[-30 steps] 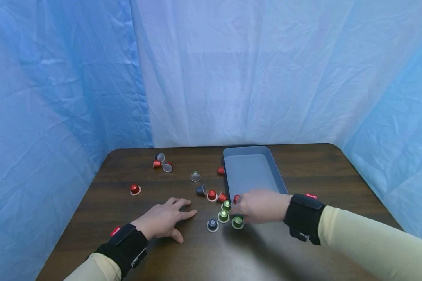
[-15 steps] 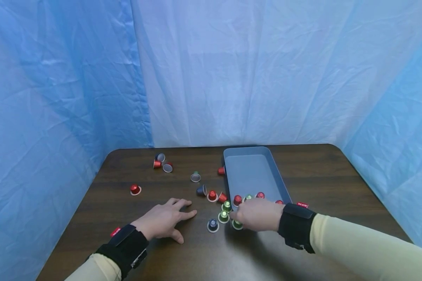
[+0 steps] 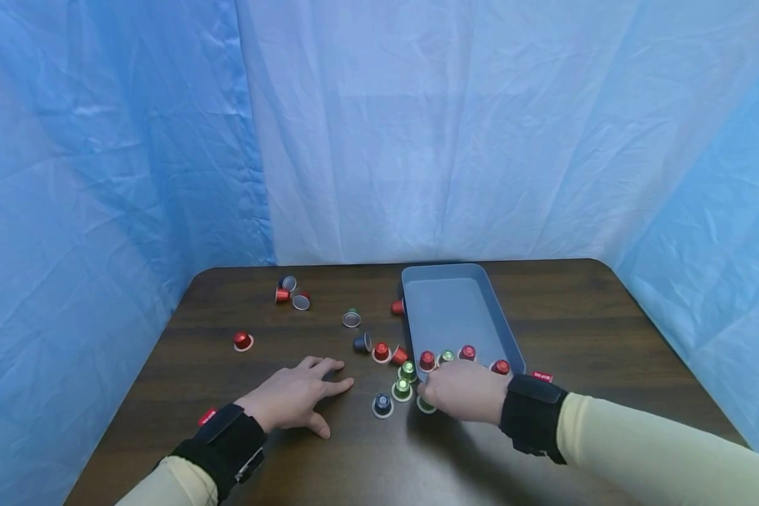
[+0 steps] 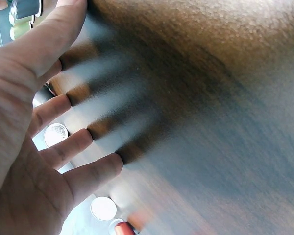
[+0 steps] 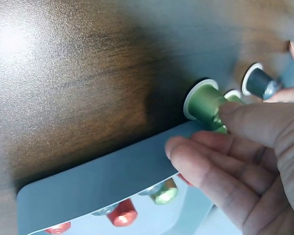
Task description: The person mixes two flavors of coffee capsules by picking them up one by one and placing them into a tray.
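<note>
Right hand (image 3: 460, 391) low on the dark table (image 3: 544, 309), just at the near end of the grey tray (image 3: 450, 309). Fingers (image 5: 210, 161) of that hand bent and lying against the tray's near wall, with the thumb pressed on a green pod (image 5: 204, 102) that lies tipped on its side on the table, touching the outside of the tray wall. Hard to tell whether the pod is really pinched or only touched by the thumb. Inside the tray, along the near wall, a row of small pods: a red pod (image 3: 427, 360), a light green one (image 3: 446, 356), another red one (image 3: 468, 352) and one more red one (image 3: 501, 366). Just left of the right hand, two more green pods (image 3: 405, 379) standing close together, and a dark blue pod (image 3: 382, 404) beside them. Left hand (image 3: 297, 398) flat on the table, well left of the tray, fingers (image 4: 63, 105) spread and straight, holding nothing. More pods spread over the far left of the table, with a lone red pod (image 3: 243, 341) near the left edge. Blue crinkly sheets (image 3: 133, 140) hanging all round behind the table.
</note>
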Demonstrator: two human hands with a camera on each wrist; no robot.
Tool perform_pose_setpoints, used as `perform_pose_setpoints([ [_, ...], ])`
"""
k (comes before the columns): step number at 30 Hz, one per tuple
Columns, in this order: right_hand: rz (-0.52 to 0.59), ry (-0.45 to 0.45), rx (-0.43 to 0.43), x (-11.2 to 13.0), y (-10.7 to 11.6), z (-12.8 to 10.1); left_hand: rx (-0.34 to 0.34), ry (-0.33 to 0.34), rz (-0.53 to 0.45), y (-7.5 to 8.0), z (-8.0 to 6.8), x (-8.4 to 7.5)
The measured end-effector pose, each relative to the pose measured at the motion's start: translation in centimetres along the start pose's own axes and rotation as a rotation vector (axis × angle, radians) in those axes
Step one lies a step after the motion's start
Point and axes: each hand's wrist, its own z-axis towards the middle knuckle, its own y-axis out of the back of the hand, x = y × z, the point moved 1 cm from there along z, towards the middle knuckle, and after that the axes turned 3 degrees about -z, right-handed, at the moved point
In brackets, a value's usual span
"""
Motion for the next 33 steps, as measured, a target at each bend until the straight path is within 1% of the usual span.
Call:
perform_pose_setpoints([
  [5,-0.069,0.024,-0.03,0.3,-0.1,-0.2,0.007,0.005,-0.001,0.0,0.0,-0.1],
  [9,-0.085,0.03,-0.042,0.6,-0.1,-0.2,0.009,0.01,-0.001,0.0,0.1,-0.1],
  [22,-0.007,0.056,0.014,0.7,-0.8,-0.4,0.007,-0.002,0.008,0.1,0.0,-0.1],
  [30,-0.01,0.102,-0.029,0.9,-1.7,-0.4,0.005,0.0,0.012,-0.1,0.1,0.1],
  [33,0.033,0.109,-0.038,0.6,-1.7,-0.7,0.004,-0.001,0.014,-0.2,0.2,0.3],
])
